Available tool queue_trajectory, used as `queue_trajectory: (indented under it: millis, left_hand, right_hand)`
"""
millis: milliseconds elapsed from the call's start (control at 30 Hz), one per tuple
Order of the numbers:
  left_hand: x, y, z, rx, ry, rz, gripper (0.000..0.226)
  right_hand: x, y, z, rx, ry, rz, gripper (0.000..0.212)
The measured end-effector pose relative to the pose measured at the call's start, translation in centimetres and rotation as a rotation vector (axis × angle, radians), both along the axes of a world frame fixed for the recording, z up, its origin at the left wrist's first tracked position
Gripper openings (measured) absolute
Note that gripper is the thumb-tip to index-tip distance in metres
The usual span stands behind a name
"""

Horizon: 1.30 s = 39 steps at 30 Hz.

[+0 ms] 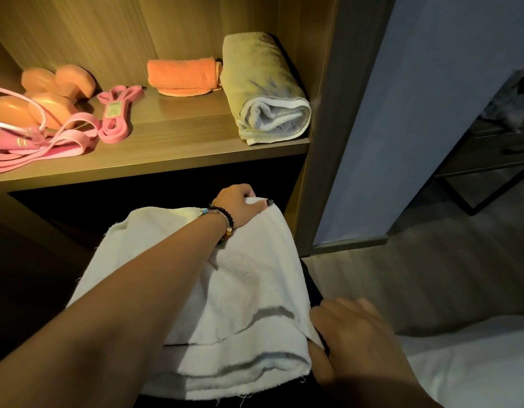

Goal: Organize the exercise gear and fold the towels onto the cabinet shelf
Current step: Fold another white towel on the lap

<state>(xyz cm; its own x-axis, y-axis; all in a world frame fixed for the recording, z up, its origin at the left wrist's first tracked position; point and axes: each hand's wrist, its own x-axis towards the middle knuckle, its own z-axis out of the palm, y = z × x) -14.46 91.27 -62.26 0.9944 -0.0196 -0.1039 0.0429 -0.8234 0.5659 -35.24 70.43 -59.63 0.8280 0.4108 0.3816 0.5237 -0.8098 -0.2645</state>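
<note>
Both forearms are bare, with no sleeves showing. The left hand (pixel 240 206), at the centre of the frame, has a bracelet (pixel 225 220) of dark round beads at the wrist, with a few coloured beads among them: turquoise, pale, orange. Its thumbnail (pixel 269 202) is painted dark. The right hand (pixel 347 334), at lower right, is blurred; nothing worn shows on it.

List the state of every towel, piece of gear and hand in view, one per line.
White terry towel: partly folded, off the shelf, held by both hands.
Rolled pale yellow-white towel: folded, on the wooden cabinet shelf.
Small orange towel: folded, on the shelf.
Orange dumbbells: lying on the shelf.
Pink resistance bands: lying loose on the shelf.
Left hand: gripping the white towel's far edge.
Right hand: gripping its near edge.
</note>
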Motion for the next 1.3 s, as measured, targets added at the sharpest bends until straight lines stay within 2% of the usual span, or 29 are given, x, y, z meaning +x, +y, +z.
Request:
queue_trajectory:
  millis: [33, 133, 167, 233, 333, 400, 500, 600, 700, 767, 833, 1000, 1100, 1200, 1267, 1300]
  left_hand:
    - [-0.2, 0.1, 0.7, 0.051, 0.031, -0.011, 0.028]
    - [-2.9, 0.9, 3.4, 0.239, 0.072, -0.022, 0.058]
    - [-4.5, 1.5, 4.2, 0.262, 0.049, -0.007, 0.063]
    - [-8.1, 3.1, 5.2, 0.232, 0.008, 0.01, 0.063]
    - [-13.1, 5.7, 5.6, 0.095, -0.067, -0.034, 0.048]
    - [-15.9, 7.2, 5.8, 0.056, -0.098, -0.083, 0.044]
    - [-19.3, 9.0, 5.7, 0.063, -0.09, -0.251, 0.053]
    - [-21.7, 10.5, 5.6, 0.097, -0.116, -0.376, 0.061]
    - [-22.8, 11.2, 5.6, 0.083, -0.265, -0.417, 0.037]
    - [-23.1, 11.5, 5.6, 0.069, -0.358, -0.394, 0.025]
    - [-23.3, 12.1, 5.9, 0.073, -0.44, -0.339, 0.027]
    - [-24.5, 13.9, 7.8, 0.013, -0.612, -0.229, 0.038]
    - [-25.5, 15.1, 7.4, 0.029, -0.562, -0.283, 0.04]
    - [-26.2, 16.2, 6.7, 0.06, -0.463, -0.29, 0.039]
    - [-26.2, 16.5, 6.9, 0.032, -0.349, -0.258, 0.041]
    - [-26.0, 16.4, 7.3, 0.001, -0.27, -0.231, 0.043]
  right_hand:
    - [0.2, -0.2, 0.1, -0.043, 0.063, 0.007, 0.016]
    - [0.7, -1.1, 1.2, -0.076, 0.214, 0.0, 0.011]
    - [1.0, -1.4, 1.7, -0.067, 0.222, 0.005, 0.018]
    - [2.0, -1.5, 2.7, 0.098, 0.254, 0.101, 0.028]
    - [2.9, -0.9, 3.4, 0.333, 0.359, 0.278, 0.042]
    - [3.1, -0.4, 3.3, 0.385, 0.416, 0.328, 0.046]
    - [2.9, 0.5, 3.4, 0.408, 0.456, 0.274, 0.042]
    - [2.6, 1.0, 3.2, 0.372, 0.379, 0.214, 0.045]
    - [2.1, 1.5, 3.1, 0.258, 0.283, 0.152, 0.04]
    - [1.6, 1.6, 2.9, 0.154, 0.124, 0.129, 0.03]
    - [0.9, 1.6, 2.5, 0.12, 0.005, 0.11, 0.033]
    - [-0.4, 0.4, 0.8, 0.193, -0.095, 0.185, 0.038]
    - [-0.6, 0.4, 0.0, 0.24, -0.101, 0.269, 0.034]
    - [-0.3, 0.7, 0.3, 0.188, -0.013, 0.391, 0.034]
    - [0.3, 1.0, 1.3, 0.133, 0.142, 0.431, 0.04]
    - [0.8, 1.4, 2.6, 0.117, 0.305, 0.422, 0.044]
